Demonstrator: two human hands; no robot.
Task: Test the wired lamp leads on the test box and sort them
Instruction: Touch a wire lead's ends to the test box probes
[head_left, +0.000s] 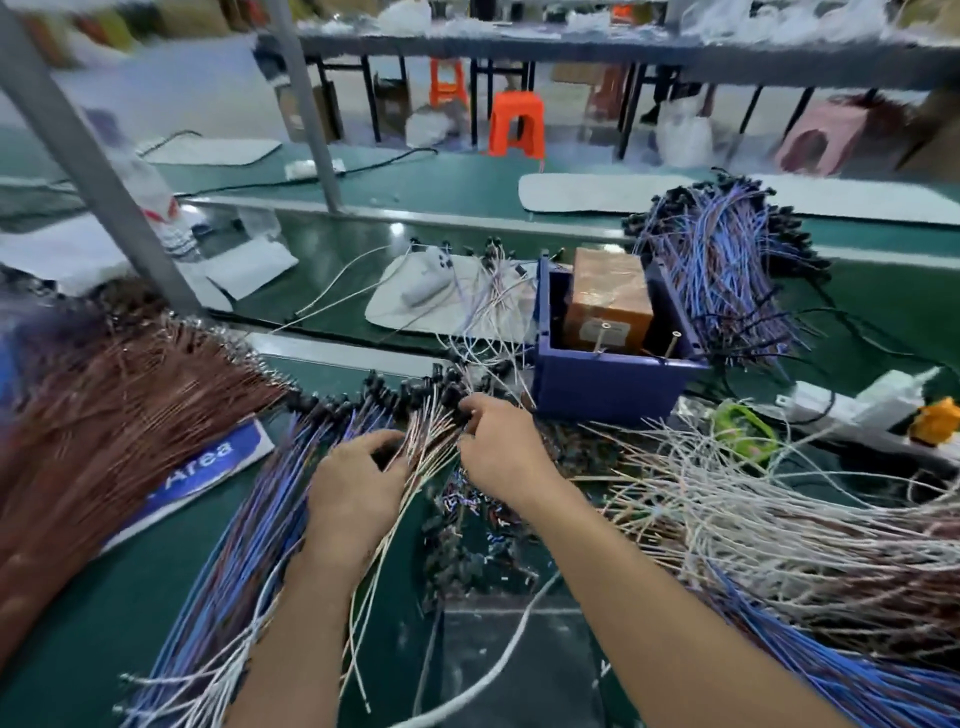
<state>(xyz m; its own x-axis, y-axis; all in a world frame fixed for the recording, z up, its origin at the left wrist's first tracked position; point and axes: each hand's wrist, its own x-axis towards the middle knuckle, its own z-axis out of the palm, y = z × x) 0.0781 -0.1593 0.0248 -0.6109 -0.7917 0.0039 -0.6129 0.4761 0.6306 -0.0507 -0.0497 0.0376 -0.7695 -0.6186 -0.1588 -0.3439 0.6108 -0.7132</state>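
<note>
Green matting (104, 623) covers the bench, and a wide fan of blue and brown leads (249, 545) lies across it before me. Just beyond, the blue bin (597, 387) holds the tan test box (608, 296). My left hand (358, 493) curls round a sheaf of white leads (428, 441). My right hand (498, 447) has its fingertips (470, 413) pinching the black lamp ends (451, 397).

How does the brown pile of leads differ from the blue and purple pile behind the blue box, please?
The brown pile is coppery and fans out flat at the near left; the blue and purple pile is heaped higher, beyond the blue box. Black lamp heads line the blue and purple pile's far edge; the brown pile's ends look blurred. Both are loose leads on the green bench.
</note>
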